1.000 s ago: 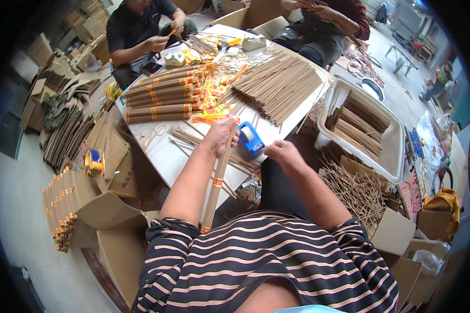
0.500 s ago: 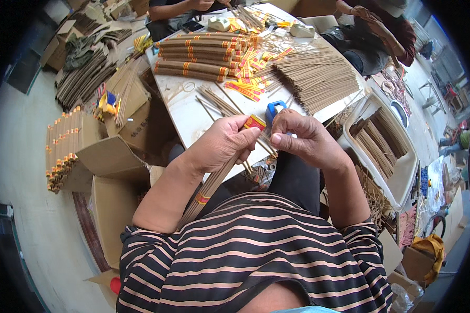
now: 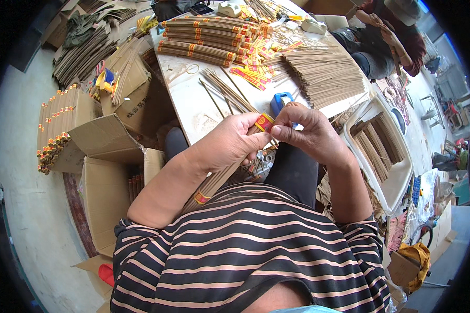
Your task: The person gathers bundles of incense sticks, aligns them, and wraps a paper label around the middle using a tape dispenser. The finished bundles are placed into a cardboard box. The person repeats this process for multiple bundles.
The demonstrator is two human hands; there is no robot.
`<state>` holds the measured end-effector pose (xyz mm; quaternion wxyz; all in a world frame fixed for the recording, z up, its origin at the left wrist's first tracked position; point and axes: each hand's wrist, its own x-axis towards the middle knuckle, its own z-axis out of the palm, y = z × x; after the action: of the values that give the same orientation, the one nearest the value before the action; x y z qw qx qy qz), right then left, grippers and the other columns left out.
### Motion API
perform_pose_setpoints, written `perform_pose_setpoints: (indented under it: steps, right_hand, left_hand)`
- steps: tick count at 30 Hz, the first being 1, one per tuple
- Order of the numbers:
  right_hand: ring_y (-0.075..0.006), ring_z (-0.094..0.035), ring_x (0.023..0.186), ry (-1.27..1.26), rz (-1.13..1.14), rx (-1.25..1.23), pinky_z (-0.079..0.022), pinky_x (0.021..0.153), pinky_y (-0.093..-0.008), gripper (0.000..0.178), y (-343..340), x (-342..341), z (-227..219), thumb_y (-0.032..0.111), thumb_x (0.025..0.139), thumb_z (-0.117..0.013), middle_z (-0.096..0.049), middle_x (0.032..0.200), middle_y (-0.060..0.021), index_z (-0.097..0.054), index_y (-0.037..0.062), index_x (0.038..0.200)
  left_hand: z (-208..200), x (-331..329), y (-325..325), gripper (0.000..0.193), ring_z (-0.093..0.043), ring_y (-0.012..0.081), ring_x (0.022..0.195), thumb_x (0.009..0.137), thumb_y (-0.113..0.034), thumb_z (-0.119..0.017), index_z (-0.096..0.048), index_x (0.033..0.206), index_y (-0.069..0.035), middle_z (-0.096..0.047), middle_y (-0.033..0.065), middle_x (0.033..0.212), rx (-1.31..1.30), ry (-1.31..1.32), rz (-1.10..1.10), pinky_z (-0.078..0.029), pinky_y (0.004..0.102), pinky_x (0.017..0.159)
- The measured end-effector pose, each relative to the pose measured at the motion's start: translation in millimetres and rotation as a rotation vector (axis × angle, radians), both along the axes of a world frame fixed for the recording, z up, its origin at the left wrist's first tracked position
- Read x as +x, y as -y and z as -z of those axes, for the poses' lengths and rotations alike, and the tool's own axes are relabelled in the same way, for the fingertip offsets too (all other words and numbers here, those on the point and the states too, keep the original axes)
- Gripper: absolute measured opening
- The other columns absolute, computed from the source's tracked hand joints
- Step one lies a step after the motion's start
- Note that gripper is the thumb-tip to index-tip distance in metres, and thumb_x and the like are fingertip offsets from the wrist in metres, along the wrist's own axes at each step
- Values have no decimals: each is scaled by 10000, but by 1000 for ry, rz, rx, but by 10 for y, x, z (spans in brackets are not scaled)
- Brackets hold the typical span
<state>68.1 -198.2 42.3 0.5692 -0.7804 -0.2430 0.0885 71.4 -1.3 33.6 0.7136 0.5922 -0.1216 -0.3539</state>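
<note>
My left hand (image 3: 232, 136) is wrapped round a bundle of thin brown incense sticks (image 3: 214, 183), which slants down against my striped top. A red and yellow paper band (image 3: 264, 122) circles its upper end, just above my thumb, and a similar band (image 3: 201, 197) sits lower down. My right hand (image 3: 307, 130) pinches thumb and forefinger together at the edge of the upper band. Whatever lies between those fingertips is too small to make out. Just behind the right hand, at the table's near edge, is a blue tape dispenser (image 3: 281, 100), partly hidden.
Banded bundles (image 3: 203, 44), paper labels (image 3: 250, 75) and loose sticks (image 3: 326, 73) cover much of the white table (image 3: 188, 96). A white bin (image 3: 402, 180) of sticks stands right, an open carton (image 3: 102, 193) left. Across the table sits another person (image 3: 397, 39).
My right hand's pinched fingers have come in to the upper band, from slightly apart. The view has shifted a little, and the person at the far left of the table shows less.
</note>
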Motion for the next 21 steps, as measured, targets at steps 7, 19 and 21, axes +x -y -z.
perform_pose_setpoints:
  steps: [7,19,21]
  right_hand:
    - [-77,-439,649,47,96,-67,-367,554,-233,204,-73,-43,-18,184,851,-627,-483,706,-14,-586,3,767]
    - [-114,-493,644,-68,273,-256,-404,586,-259,288,-121,-101,-76,265,770,-709,-541,662,-43,-607,-1,722]
    - [-121,-501,644,-41,267,-245,-411,591,-264,303,-111,-110,-49,282,762,-712,-549,667,-53,-608,-1,730]
  left_hand:
    - [1,-25,14,171,-459,23,563,895,-183,-555,-521,956,-27,-490,-35,713,45,57,-22,-380,150,491]
    - [-27,-87,-1,154,-469,29,599,883,-110,-532,-505,999,-12,-508,-27,753,75,73,-44,-395,162,524]
    - [-17,-100,-4,161,-472,29,595,880,-101,-533,-507,1009,-7,-510,-24,747,80,57,-45,-398,164,518]
